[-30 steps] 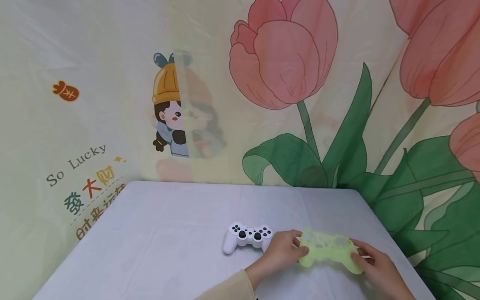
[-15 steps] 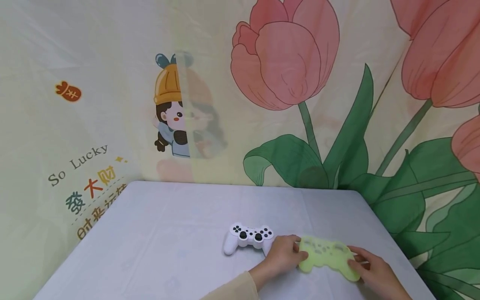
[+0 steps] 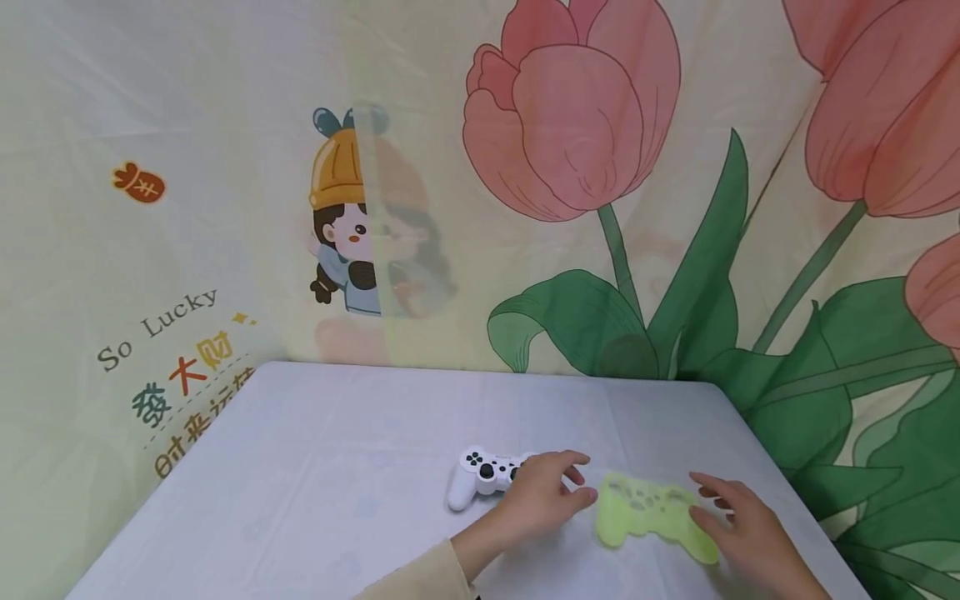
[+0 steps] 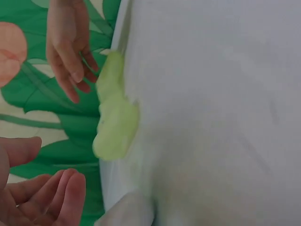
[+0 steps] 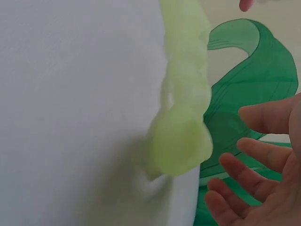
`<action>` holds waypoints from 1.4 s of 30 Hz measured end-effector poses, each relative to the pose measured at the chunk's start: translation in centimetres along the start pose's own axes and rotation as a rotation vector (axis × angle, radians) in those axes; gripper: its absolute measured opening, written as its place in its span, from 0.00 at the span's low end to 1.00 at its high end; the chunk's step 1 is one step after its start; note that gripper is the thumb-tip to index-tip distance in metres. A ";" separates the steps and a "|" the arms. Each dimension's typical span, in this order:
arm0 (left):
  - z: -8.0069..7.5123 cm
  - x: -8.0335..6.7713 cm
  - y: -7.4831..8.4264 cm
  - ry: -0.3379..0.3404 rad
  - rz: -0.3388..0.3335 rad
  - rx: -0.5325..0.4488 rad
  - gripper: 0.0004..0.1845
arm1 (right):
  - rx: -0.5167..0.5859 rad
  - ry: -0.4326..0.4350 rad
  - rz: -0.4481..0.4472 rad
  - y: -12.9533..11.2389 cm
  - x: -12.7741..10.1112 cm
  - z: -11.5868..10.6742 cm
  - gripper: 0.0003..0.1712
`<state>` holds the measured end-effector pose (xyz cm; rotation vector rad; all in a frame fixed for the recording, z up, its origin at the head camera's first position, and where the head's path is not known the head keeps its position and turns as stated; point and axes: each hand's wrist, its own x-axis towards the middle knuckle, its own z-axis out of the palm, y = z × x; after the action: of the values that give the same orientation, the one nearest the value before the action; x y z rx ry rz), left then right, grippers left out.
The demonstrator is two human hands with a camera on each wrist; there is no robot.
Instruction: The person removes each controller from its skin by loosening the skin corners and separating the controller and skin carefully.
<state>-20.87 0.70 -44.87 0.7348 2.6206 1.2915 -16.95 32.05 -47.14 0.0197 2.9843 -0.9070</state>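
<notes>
A pale green silicone controller cover lies flat on the white table, with neither hand gripping it. The left hand hovers just to the left of the cover, its fingers loosely spread and holding nothing — it sits over the right grip of a white game controller, which lies on the table just left of the cover, though the pictures do not show whether the hand touches it. The right hand is at the cover's right end, fingers relaxed and slightly apart, empty; its fingertips are very near the cover's edge, and whether they touch cannot be told. In the left wrist view the cover rests on the table with the right hand held clear beyond it, fingers straight. In the right wrist view the cover lies beside the open fingers of the right hand, with a gap between them. Behind the table hangs a printed cloth backdrop — large pink tulips, green leaves and a cartoon child in a yellow hat.
</notes>
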 end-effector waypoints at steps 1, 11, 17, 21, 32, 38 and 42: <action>-0.8 -0.1 0.0 0.006 0.006 0.009 0.24 | 0.000 0.017 -0.024 -0.4 0.0 0.0 0.34; -7.8 -1.2 -3.1 0.115 0.011 0.139 0.27 | 0.094 0.136 -0.219 -5.5 0.1 1.4 0.31; -10.9 -2.2 -6.5 0.146 0.017 0.159 0.31 | 0.150 0.076 -0.243 -9.0 1.6 2.7 0.36; -11.6 -2.9 -8.7 0.141 -0.012 0.168 0.34 | 0.187 0.018 -0.230 -10.9 2.6 4.3 0.41; -10.9 -4.0 -12.2 0.047 -0.102 0.067 0.42 | 0.254 -0.110 -0.171 -14.1 4.3 9.1 0.55; -10.4 -4.3 -12.4 -0.019 -0.108 0.045 0.48 | 0.236 -0.153 -0.231 -14.6 4.7 10.5 0.60; -10.2 -4.3 -12.3 -0.037 -0.121 0.043 0.50 | 0.202 -0.173 -0.233 -14.9 5.0 11.0 0.60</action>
<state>-24.92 -14.95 -48.40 0.5904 2.6265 1.1810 -22.00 13.59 -48.10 -0.3895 2.7633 -1.1644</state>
